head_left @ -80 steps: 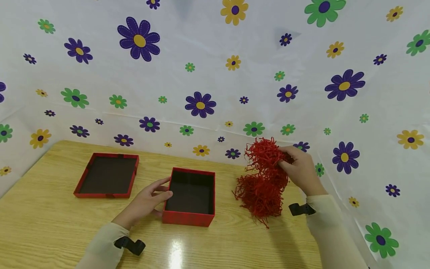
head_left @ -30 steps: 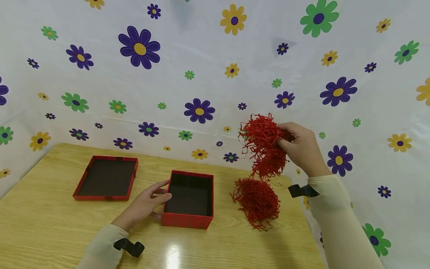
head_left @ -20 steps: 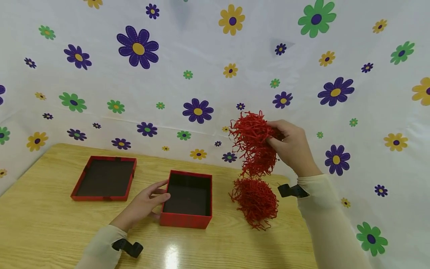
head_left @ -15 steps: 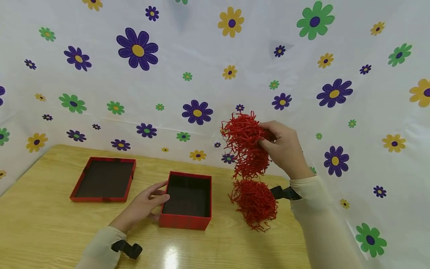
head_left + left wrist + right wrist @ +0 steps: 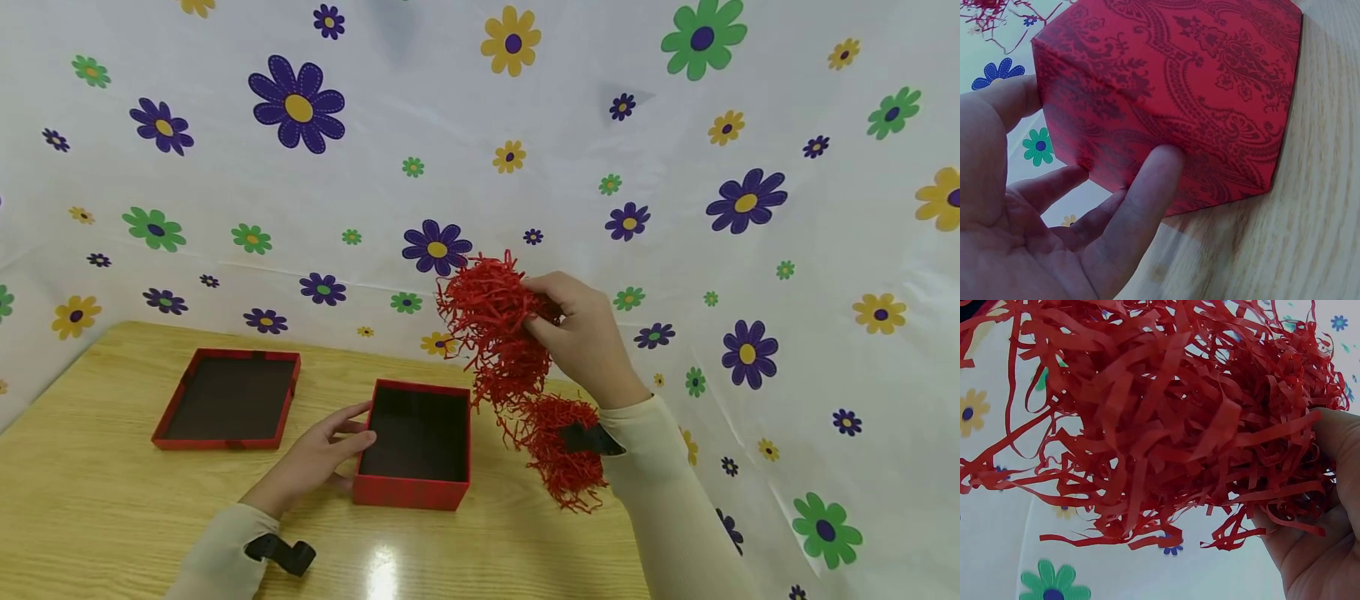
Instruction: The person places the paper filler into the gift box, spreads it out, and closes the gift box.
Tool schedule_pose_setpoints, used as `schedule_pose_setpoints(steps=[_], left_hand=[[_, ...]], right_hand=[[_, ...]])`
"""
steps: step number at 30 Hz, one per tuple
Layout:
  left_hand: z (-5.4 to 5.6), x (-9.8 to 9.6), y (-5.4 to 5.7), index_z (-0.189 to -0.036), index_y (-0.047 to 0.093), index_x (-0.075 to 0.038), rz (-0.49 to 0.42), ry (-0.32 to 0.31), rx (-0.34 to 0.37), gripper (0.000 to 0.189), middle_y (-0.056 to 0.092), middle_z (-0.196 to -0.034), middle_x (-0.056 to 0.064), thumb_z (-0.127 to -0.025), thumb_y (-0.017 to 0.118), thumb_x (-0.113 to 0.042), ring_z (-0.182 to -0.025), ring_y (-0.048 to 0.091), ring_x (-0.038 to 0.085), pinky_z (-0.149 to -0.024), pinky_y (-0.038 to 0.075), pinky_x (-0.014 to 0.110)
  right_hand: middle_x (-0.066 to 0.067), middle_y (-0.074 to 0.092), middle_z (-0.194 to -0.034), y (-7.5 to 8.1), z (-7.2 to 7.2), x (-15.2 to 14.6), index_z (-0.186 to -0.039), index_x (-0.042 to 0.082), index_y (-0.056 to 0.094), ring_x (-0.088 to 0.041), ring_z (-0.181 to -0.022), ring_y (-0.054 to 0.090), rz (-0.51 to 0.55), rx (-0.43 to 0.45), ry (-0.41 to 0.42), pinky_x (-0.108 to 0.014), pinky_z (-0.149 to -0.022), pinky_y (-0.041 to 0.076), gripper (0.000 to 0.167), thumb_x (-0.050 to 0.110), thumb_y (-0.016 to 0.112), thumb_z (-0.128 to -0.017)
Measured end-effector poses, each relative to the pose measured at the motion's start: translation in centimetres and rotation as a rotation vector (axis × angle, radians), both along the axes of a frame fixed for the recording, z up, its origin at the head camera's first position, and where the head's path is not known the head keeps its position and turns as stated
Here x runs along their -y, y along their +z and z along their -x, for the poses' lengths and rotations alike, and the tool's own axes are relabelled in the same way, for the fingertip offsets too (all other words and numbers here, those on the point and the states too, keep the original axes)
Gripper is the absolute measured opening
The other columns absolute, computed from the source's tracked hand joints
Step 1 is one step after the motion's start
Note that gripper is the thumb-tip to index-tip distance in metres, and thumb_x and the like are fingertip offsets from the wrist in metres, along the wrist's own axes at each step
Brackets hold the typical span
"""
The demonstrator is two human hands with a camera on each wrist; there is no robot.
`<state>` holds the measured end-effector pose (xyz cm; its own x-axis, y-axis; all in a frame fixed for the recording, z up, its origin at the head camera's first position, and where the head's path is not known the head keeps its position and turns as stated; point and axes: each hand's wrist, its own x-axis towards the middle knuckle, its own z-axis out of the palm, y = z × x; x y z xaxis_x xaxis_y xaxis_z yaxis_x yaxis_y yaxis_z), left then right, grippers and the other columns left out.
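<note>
My right hand (image 5: 581, 333) pinches a clump of red shredded paper (image 5: 491, 312), raised above the table near the far right corner of a red box (image 5: 412, 494). In the right wrist view the loose strips (image 5: 1141, 406) fan out from the fingers. My left hand (image 5: 315, 457) holds the box by its left side, one digit over the rim and the others along the outer wall. The box stands upright with its black inside bare. Its patterned outer wall (image 5: 1210, 81) fills much of the left wrist view.
A second heap of red shredded paper (image 5: 558, 479) lies on the wooden table (image 5: 97, 508) right of the box, partly behind my right wrist. The shallow red lid (image 5: 228, 400) lies inside up at the left. A flowered sheet (image 5: 450, 108) hangs behind the table.
My right hand has lifted one clump of shredded paper off the heap, then carried it left toward the box. My left hand stays on the box.
</note>
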<state>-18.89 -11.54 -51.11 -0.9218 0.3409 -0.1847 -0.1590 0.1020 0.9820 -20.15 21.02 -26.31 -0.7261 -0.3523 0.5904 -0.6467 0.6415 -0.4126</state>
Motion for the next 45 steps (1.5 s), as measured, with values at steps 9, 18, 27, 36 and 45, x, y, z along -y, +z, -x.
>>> schedule_pose_setpoints(steps=[9,18,27,36,45], left_hand=[[0.0,0.1,0.2,-0.161,0.037,-0.026,0.002,-0.005,-0.003,0.071,0.044,-0.149,0.020,-0.100,0.069,-0.041,-0.127,0.052,0.037,-0.071,0.063,0.046],[-0.1,0.0,0.5,-0.162,0.035,-0.022,-0.004,-0.016,-0.017,0.071,0.043,-0.150,0.022,-0.101,0.068,-0.038,-0.127,0.052,0.037,-0.070,0.063,0.046],[-0.2,0.0,0.2,-0.163,0.033,-0.020,-0.031,-0.029,-0.012,0.071,0.040,-0.151,0.023,-0.103,0.067,-0.036,-0.129,0.051,0.038,-0.070,0.062,0.049],[-0.1,0.0,0.4,-0.163,0.033,-0.020,-0.032,-0.035,-0.008,0.071,0.040,-0.151,0.023,-0.103,0.066,-0.036,-0.129,0.051,0.038,-0.070,0.062,0.049],[-0.1,0.0,0.6,-0.163,0.032,-0.020,-0.027,-0.036,-0.007,0.072,0.039,-0.152,0.024,-0.103,0.066,-0.037,-0.130,0.051,0.038,-0.070,0.062,0.049]], right_hand=[[-0.008,0.073,-0.110,-0.7,0.0,2.2,-0.118,0.003,0.074,-0.017,-0.086,0.061,0.032,0.021,0.050,-0.029,-0.072,0.054,0.029,-0.007,0.072,-0.091],[-0.008,0.073,-0.110,-2.3,0.0,3.8,-0.117,0.005,0.074,-0.017,-0.086,0.062,0.032,0.062,0.054,-0.032,-0.073,0.055,0.027,-0.005,0.073,-0.092],[-0.008,0.074,-0.115,-5.3,0.8,4.7,-0.118,0.005,0.074,-0.020,-0.101,0.068,0.027,0.102,0.070,-0.038,-0.087,0.059,0.028,-0.005,0.071,-0.091],[-0.007,0.073,-0.115,-9.2,1.2,4.9,-0.118,0.006,0.074,-0.021,-0.105,0.069,0.064,0.168,0.029,-0.041,-0.090,0.059,0.028,-0.003,0.072,-0.092],[-0.006,0.073,-0.119,-13.7,1.1,5.4,-0.122,0.009,0.074,-0.022,-0.111,0.069,0.001,0.279,-0.005,-0.042,-0.096,0.057,0.029,0.003,0.074,-0.094]])
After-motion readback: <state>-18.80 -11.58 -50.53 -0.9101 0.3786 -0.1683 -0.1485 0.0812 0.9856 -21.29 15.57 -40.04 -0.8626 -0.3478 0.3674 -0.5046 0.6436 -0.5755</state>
